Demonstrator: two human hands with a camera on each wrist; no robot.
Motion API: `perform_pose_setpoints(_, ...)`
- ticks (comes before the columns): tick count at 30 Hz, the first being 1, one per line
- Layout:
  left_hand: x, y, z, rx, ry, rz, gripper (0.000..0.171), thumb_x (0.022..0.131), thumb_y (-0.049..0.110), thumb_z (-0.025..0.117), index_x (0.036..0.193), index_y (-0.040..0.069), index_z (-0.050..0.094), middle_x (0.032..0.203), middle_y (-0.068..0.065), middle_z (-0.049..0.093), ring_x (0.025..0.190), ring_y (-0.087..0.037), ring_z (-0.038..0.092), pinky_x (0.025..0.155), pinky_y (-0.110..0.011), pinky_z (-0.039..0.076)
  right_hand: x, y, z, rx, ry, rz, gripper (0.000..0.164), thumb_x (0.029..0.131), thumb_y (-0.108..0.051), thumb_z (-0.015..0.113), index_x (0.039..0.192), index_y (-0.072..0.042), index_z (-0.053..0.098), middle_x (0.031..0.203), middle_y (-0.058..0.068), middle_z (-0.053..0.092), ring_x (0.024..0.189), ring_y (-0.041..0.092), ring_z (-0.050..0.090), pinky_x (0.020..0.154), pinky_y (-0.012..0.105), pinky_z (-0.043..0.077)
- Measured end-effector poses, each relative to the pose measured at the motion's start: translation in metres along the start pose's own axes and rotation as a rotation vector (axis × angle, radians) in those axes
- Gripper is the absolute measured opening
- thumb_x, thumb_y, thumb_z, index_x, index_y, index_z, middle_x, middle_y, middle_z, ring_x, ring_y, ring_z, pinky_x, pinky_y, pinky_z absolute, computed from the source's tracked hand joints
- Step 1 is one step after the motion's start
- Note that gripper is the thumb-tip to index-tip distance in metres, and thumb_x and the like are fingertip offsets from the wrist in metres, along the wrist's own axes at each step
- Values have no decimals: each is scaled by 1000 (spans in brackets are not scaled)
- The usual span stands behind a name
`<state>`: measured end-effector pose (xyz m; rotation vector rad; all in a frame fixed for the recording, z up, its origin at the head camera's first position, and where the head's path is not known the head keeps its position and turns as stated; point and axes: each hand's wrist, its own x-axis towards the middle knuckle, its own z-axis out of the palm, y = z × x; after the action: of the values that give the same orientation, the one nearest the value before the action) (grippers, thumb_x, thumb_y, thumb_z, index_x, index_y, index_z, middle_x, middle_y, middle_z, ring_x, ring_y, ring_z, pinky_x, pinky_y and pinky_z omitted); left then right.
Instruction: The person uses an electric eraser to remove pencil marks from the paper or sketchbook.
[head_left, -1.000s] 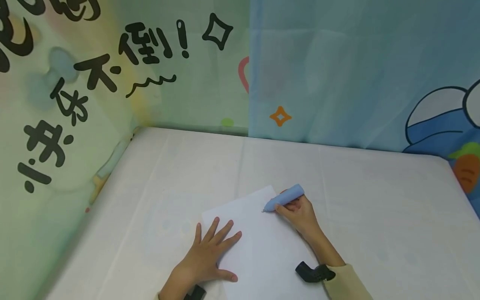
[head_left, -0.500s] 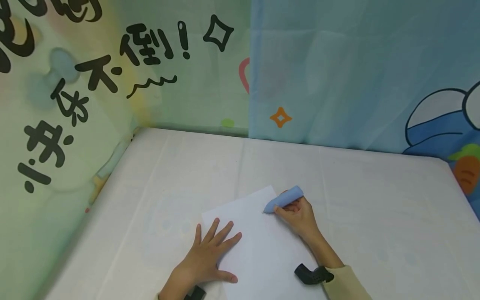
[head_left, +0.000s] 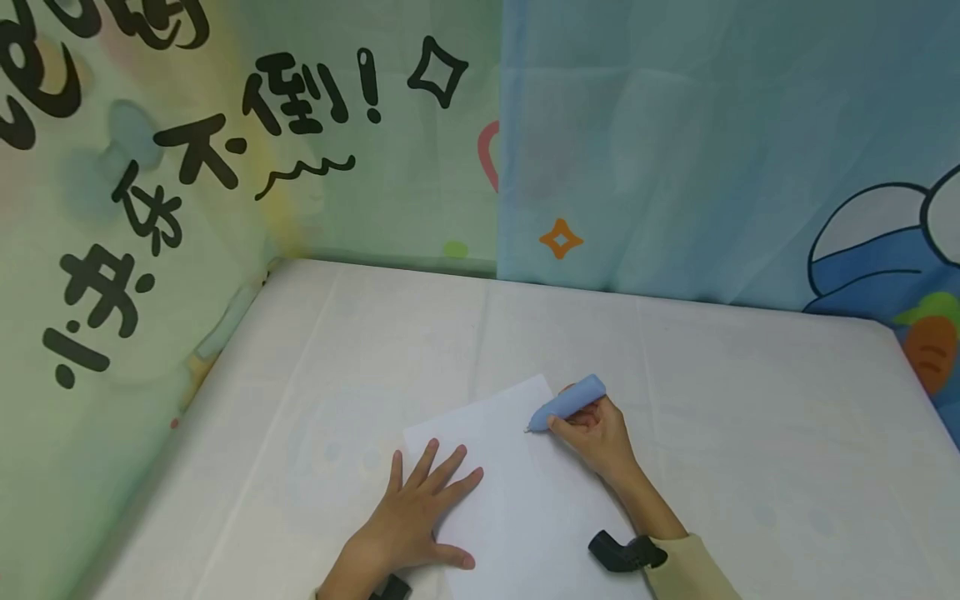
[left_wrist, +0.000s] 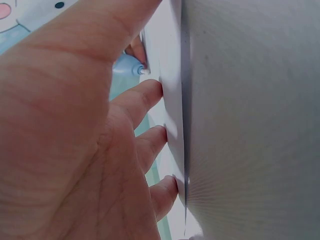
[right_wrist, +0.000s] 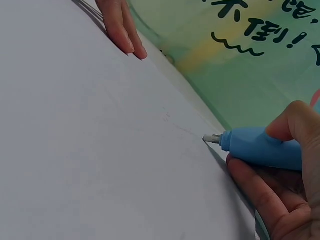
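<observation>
A sheet of white paper [head_left: 517, 508] lies at an angle on the table. My left hand [head_left: 408, 515] rests on its left side with the fingers spread; in the left wrist view the fingertips [left_wrist: 156, 89] touch the sheet. My right hand [head_left: 603, 440] pinches a thick blue electric eraser [head_left: 568, 403] between thumb and fingers, tilted, near the paper's upper right edge. Seen from the right wrist, the white tip of the electric eraser [right_wrist: 260, 145] meets the paper, and faint grey marks [right_wrist: 175, 122] show beside it. The right fingers partly hide the eraser's body.
White cloth covers the table [head_left: 360, 333]. A green printed curtain [head_left: 375, 200] stands along the left and back, a blue one [head_left: 675, 150] at the back right. Dark wrist cameras, such as the right one [head_left: 626, 552], sit near the paper's lower edges.
The electric eraser's tip has shifted very slightly towards me along the paper. My left hand stays in place on the sheet. The whole head view has tilted a little.
</observation>
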<state>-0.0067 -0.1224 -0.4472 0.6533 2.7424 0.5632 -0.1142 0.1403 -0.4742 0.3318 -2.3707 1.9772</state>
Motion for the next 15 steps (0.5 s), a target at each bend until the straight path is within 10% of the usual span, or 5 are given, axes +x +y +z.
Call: perform_pose_setpoints(15,1,-1,2,4,-11,-21,98,69,62,75,152,26,36,162,-4,23,149,-38,9,110,-71,8,0,1,-1,-26,1,-2,38,74,15,72,107,15,53,90,20,63,74,-2,61,68,13,52)
